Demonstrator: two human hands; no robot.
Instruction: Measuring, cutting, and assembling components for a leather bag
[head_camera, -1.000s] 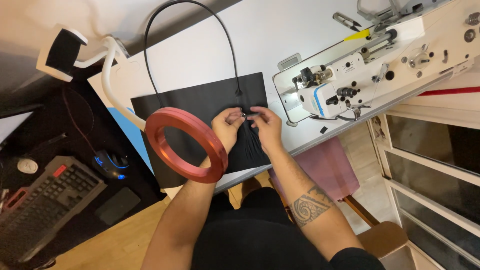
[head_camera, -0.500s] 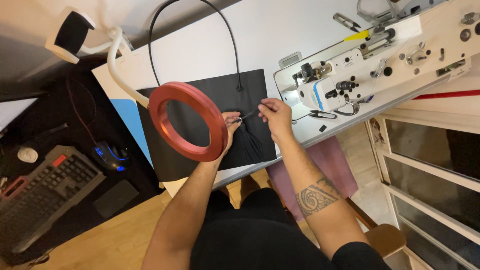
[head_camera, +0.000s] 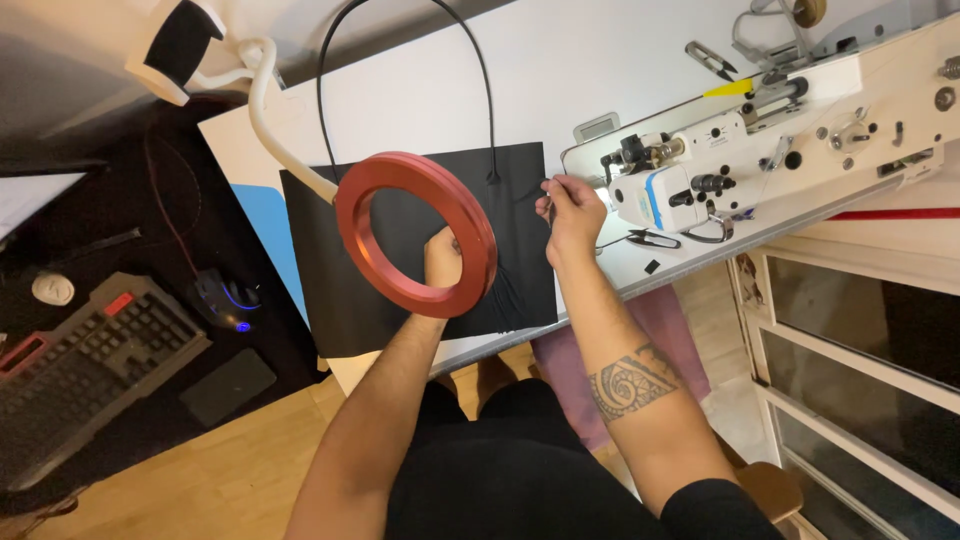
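Note:
My left hand (head_camera: 443, 258) is closed in a fist over a black sheet (head_camera: 325, 290) on the white table (head_camera: 560, 70). I see it through a red ring lamp (head_camera: 415, 233), whose rim hides part of its grip. A bundle of black threads (head_camera: 505, 295) fans out just right of that hand. My right hand (head_camera: 570, 215) is raised at the sheet's right edge and pinches a thin black thread (head_camera: 530, 192) between thumb and fingers. It is close to the head of a white sewing machine (head_camera: 760, 150).
Small thread snips (head_camera: 650, 238) lie by the machine's base. A black cable (head_camera: 480, 80) loops over the table to the sheet. The lamp's white gooseneck (head_camera: 262, 110) rises on the left. Below left are a keyboard (head_camera: 90, 350) and a mouse (head_camera: 225, 300) on a dark desk.
My hands were together over the sheet. The right hand has drawn away to the right toward the sewing machine with the thread, and the left has stayed behind the ring lamp.

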